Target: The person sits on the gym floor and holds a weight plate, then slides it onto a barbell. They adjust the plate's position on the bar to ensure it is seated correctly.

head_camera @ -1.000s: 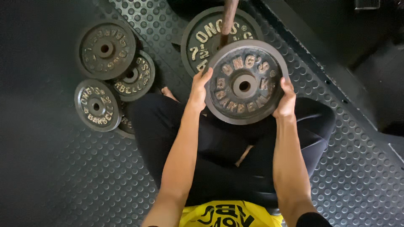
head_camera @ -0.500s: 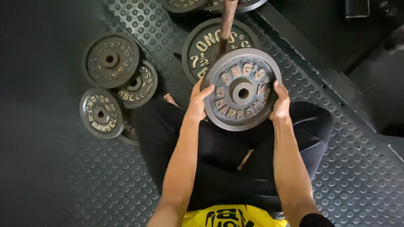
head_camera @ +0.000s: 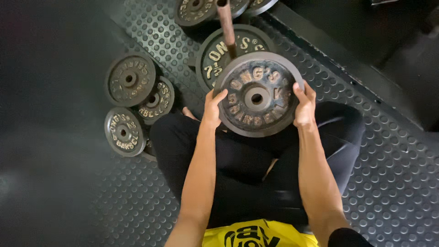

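You sit cross-legged on a studded rubber floor (head_camera: 388, 183), seen from above. Your left hand (head_camera: 212, 110) and right hand (head_camera: 305, 106) grip opposite edges of a round iron weight plate (head_camera: 257, 93), fingers curled over its rim, holding it flat above your knees. Its centre hole sits just short of the end of a rusty bar (head_camera: 227, 27) that points toward you; the plate is not yet on the bar. A larger plate (head_camera: 215, 50) lies underneath on the floor. Three smaller plates (head_camera: 130, 80) lie clustered to your left, untouched, and more plates (head_camera: 196, 11) rest at the top edge.
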